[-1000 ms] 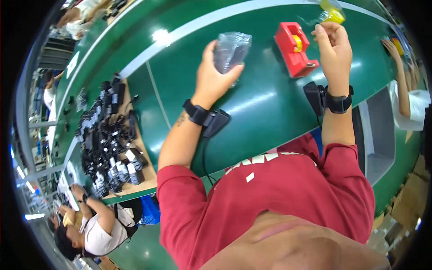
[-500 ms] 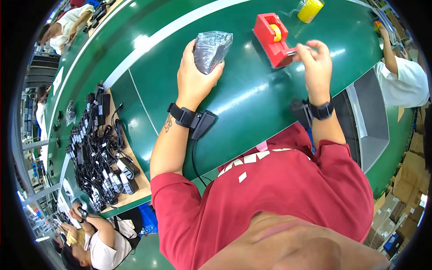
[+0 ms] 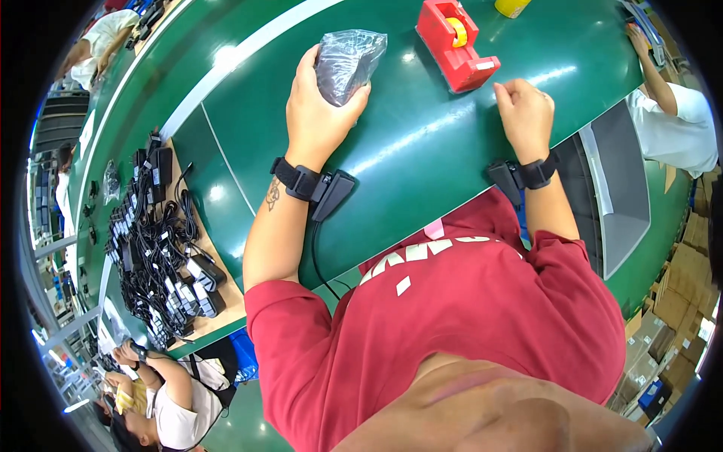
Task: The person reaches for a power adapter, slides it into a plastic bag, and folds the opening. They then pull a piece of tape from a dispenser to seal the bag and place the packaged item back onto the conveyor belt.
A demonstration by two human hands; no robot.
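My left hand grips the crinkled clear plastic bag, dark contents unclear; right hand fingers curl, empty, beside the red tape dispenser.

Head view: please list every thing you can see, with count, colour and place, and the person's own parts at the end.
Clear plastic bag with a dark item inside: one, grey-black, top centre, on the belt.
Red tape dispenser: one, red with a yellow roll, top right of centre.
Yellow round object: one, top edge, cut off.
Green conveyor belt: one, across the middle.
Black power adapters with cables: many, left side tray.
Cardboard boxes: several, brown, right edge.
Co-workers: at least three, at the edges.
Left hand: on the bag.
Right hand: closed, on the belt.
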